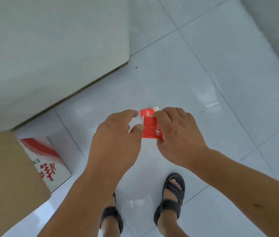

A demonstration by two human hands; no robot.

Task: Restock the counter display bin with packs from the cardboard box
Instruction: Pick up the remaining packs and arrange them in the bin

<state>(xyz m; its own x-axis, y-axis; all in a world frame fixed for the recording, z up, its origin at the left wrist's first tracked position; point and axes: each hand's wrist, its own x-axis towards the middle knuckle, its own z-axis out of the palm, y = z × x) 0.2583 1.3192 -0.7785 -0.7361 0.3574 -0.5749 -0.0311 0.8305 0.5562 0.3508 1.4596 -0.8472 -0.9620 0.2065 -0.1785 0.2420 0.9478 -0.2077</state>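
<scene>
Right hand (174,132) grips the red packs (151,130) out over the tiled floor (203,74), left hand (116,134) hangs loosely open with its thumb right at their edge, and the cardboard box (7,177) sits low on the left.

Black sandals (172,202) on glossy white floor tiles (203,79) beside a white cabinet (49,48)

I log: floor tiles (203,79), glossy white, reflective; cardboard box (7,177), matt brown; red packs (151,130), smooth, slight sheen; sandals (172,197), dark matt straps.
</scene>
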